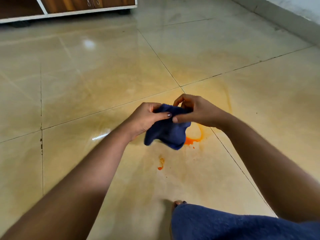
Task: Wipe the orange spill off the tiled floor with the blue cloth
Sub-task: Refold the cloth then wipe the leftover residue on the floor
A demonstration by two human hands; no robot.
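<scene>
A dark blue cloth [166, 132] hangs bunched above the floor, held between both hands. My left hand [145, 118] grips its upper left edge with thumb on top. My right hand [195, 110] pinches its upper right edge. Under and to the right of the cloth lies the orange spill [193, 140], a bright patch with a thin curved ring. A smaller orange streak [161, 164] lies nearer to me. Pale orange smears [228, 101] spread over the beige tiled floor [86, 84] around the hands.
A white-framed wooden cabinet [69, 7] stands on short feet at the far left. A grey skirting and wall [285, 19] run along the far right. My knee in blue fabric [225, 224] and a foot [178, 204] are at the bottom.
</scene>
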